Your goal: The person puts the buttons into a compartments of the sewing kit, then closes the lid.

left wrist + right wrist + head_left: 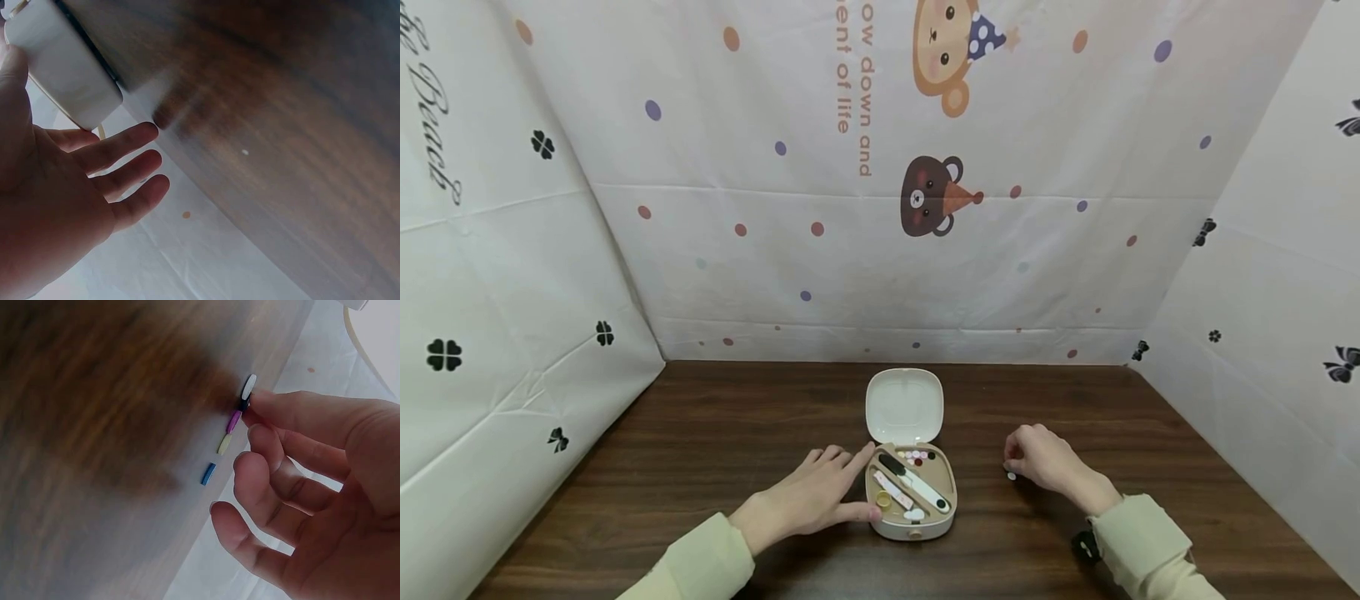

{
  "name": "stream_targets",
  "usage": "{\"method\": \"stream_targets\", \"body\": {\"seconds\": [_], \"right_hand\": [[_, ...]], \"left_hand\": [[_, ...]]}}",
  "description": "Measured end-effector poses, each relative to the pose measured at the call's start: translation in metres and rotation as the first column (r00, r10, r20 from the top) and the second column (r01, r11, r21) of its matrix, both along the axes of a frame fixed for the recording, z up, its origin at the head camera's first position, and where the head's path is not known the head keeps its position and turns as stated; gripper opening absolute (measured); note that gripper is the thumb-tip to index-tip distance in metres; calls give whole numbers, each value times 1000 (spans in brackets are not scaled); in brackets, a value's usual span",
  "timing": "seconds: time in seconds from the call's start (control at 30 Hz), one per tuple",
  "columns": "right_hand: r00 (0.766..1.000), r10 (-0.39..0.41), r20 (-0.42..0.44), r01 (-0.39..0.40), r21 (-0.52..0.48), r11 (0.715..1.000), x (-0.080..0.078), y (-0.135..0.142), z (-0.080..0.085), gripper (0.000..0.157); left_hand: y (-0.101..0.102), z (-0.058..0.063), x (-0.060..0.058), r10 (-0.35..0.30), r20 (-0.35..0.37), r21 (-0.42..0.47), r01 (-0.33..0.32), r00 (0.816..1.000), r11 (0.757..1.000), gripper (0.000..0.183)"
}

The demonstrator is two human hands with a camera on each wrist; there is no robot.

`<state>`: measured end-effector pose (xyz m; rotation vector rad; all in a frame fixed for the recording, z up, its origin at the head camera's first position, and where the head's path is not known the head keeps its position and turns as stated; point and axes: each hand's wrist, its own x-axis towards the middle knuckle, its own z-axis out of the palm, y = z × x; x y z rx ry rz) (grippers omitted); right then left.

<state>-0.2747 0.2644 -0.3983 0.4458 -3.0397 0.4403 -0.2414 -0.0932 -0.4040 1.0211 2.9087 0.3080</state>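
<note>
An open sewing box [951, 508], white outside with a tan inside, sits on the dark wooden table. My left hand [812, 496] rests against its left side, fingers spread, the thumb at the front corner and the index finger near the hinge. In the right wrist view, a row of small buttons lies on the table: white [249, 386], black, purple [234, 422], pale yellow [225, 445] and blue [209, 474]. My right hand [1045, 458] is right of the box, thumb and index finger pinching the black button [244, 404]. Its other fingers are loosely bent.
Inside the box are a black-and-white tool [917, 483], a pale pink-and-white strip [892, 490], a yellow ring-shaped piece [883, 498] and several small buttons [917, 456]. The white lid [904, 407] stands raised at the back. Printed white cloth [775, 267] hangs behind the table and along both sides.
</note>
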Motion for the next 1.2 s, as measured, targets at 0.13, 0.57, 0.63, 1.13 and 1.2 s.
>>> {"method": "stream_targets", "body": {"seconds": [0.13,0.57,0.63,1.13,1.2], "right_hand": [[1000,5,2,-5,-3,1000,2,0,0,18],[1000,20,-23,-19,14,1000,6,1,-4,20],[1000,25,-16,-25,-1,1000,5,1,-3,21],[993,112,-39,-115,-85,990,-2,-4,1,18],[991,122,-47,-126,-94,988,-2,-7,3,18]], "left_hand": [[0,0,0,2,6,-1,-2,1000,1000,96],[0,-4,2,-7,-28,-10,7,1000,1000,95],[1,-4,3,-7,-33,-11,6,999,1000,95],[1,-2,2,1,-16,-3,-1,1000,1000,95],[0,-1,2,1,-15,-1,-1,1000,1000,95]]}}
